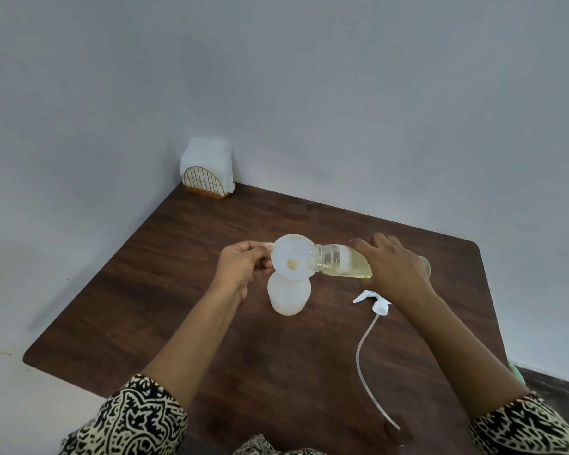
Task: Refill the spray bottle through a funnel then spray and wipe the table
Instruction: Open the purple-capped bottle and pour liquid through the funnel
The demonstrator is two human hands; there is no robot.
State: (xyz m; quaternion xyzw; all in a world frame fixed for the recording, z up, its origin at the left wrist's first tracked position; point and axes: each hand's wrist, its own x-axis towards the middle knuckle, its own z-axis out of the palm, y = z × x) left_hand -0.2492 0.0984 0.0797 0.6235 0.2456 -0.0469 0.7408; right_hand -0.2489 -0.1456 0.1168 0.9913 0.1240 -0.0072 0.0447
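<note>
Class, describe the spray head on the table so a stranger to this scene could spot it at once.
Start at the dark wooden table. On its right side, just nearer the viewer than the right hand tipping a clear bottle, lies the white spray head. It alone trails a long thin tube.

hidden: spray bottle [288, 297] neck under funnel [289, 256]; refill bottle [329, 259] middle behind right hand [395, 267] | cut: sleeves [138, 418], bottom edge

Matt dark wood table [184, 316], translucent plastic funnel [286, 257], clear glossy plastic bottle [329, 257].
</note>
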